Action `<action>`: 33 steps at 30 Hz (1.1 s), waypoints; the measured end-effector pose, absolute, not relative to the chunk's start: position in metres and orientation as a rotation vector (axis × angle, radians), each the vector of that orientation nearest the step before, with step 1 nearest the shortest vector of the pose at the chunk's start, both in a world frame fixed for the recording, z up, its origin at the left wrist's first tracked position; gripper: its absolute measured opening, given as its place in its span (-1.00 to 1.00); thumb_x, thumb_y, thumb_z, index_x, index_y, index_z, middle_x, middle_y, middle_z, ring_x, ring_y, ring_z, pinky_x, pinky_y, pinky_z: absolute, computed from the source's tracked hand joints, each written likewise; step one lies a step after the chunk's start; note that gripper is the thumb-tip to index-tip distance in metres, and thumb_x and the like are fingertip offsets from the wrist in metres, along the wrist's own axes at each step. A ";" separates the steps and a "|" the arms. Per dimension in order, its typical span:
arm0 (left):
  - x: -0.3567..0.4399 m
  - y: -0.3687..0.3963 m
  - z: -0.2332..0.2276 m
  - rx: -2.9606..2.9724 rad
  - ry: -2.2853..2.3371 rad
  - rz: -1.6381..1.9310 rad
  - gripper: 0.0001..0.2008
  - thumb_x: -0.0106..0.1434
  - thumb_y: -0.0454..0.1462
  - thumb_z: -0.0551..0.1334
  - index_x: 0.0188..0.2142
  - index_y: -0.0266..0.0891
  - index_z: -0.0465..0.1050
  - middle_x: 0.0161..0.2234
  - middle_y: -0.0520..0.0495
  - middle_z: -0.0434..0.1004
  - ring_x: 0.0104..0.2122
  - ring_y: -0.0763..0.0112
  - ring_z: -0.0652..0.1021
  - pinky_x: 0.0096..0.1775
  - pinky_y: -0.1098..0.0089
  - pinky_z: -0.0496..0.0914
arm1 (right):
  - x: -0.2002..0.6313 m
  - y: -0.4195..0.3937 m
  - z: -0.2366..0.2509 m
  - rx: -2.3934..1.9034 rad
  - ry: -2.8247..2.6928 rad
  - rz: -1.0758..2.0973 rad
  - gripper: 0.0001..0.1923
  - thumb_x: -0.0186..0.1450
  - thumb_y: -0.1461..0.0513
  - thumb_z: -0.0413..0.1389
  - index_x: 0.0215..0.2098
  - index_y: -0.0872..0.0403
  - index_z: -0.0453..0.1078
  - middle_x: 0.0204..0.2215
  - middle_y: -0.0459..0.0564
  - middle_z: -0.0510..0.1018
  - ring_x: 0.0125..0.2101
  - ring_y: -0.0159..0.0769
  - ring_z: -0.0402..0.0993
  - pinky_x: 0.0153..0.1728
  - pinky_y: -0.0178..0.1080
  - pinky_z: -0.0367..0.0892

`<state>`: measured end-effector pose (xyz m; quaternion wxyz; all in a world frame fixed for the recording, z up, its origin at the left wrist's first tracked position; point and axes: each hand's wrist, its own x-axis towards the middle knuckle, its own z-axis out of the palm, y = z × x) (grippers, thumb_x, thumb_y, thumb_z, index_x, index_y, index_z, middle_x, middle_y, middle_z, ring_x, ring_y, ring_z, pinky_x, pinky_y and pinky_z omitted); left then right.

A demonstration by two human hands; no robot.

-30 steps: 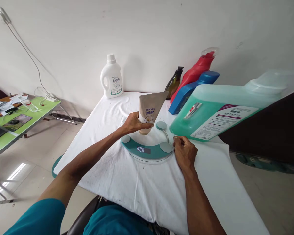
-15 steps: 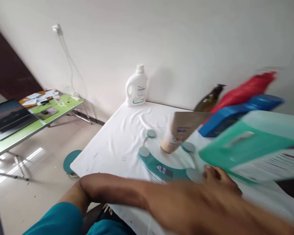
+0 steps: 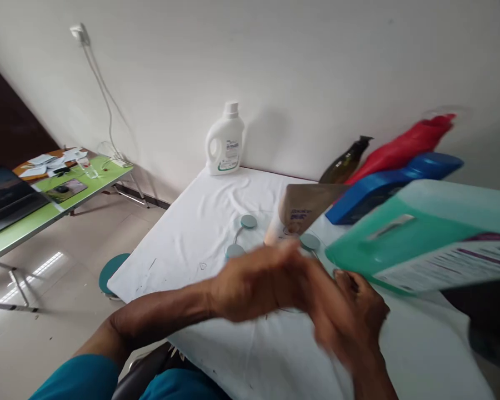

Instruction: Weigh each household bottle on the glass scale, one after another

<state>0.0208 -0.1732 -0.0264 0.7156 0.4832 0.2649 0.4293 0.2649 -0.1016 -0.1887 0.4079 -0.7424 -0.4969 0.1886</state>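
Note:
My left hand [image 3: 250, 283] is blurred and reaches across in front of the round glass scale [image 3: 249, 221], fingers stretched toward my right hand [image 3: 352, 311]; nothing shows in it. The right hand sits by the scale's right edge, under the base of a big green jug [image 3: 420, 239], its fingers hidden by blur. A beige tube [image 3: 302, 210] stands cap-down on the scale, free of both hands. The scale's display is hidden behind my hands.
On the white-covered table [image 3: 208, 216] stand a white detergent bottle [image 3: 225, 141] by the wall, a dark pump bottle [image 3: 344, 164], a red bottle [image 3: 400, 147] and a blue bottle [image 3: 383, 186]. A green side table [image 3: 45, 208] with a laptop [image 3: 4, 194] stands left; a teal stool [image 3: 112, 269] is below.
My left hand let go of the tube and swept right across the scale to meet the right hand. The view swung to the left; the tube stays standing on the scale.

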 end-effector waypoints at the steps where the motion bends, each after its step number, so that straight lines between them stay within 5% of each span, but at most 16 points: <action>1: 0.017 -0.158 -0.028 1.086 0.612 1.055 -0.22 0.22 0.50 0.13 -0.58 -0.12 0.47 -0.60 -0.15 0.43 -0.51 0.20 0.54 -0.37 0.15 0.51 | 0.263 -0.102 -0.187 -1.870 -1.235 0.472 -0.66 0.19 -0.12 0.00 -0.42 -0.09 0.40 -0.43 0.18 0.65 -0.31 0.07 0.54 -0.12 0.04 0.38; 7: -0.012 -0.081 -0.090 1.057 1.003 1.678 -0.24 0.32 0.35 0.27 -0.65 -0.16 0.15 -0.64 0.08 0.03 -0.62 0.52 0.16 -0.53 0.36 0.15 | 0.263 -0.103 -0.187 -1.847 -1.269 0.474 -0.63 0.24 -0.12 -0.01 -0.41 -0.06 0.41 -0.47 0.11 0.63 -0.37 -0.01 0.51 -0.15 -0.03 0.38; 16: -0.035 -0.048 -0.157 1.038 1.310 1.626 -0.30 0.32 0.30 0.26 -0.60 -0.16 0.13 -0.60 0.11 0.03 -0.58 0.55 0.08 -0.52 0.40 0.04 | 0.263 -0.101 -0.187 -1.842 -1.274 0.467 -0.63 0.23 -0.13 -0.02 -0.38 -0.07 0.41 -0.48 0.11 0.62 -0.36 0.00 0.53 -0.12 -0.02 0.38; 33: -0.032 -0.052 -0.166 1.026 1.280 1.648 -0.33 0.30 0.23 0.33 -0.60 -0.17 0.15 -0.59 0.11 0.05 -0.56 0.56 0.10 -0.49 0.40 0.03 | 0.263 -0.100 -0.187 -1.852 -1.252 0.477 -0.61 0.22 -0.14 -0.03 -0.38 -0.06 0.41 -0.46 0.11 0.62 -0.35 0.00 0.53 -0.13 -0.06 0.36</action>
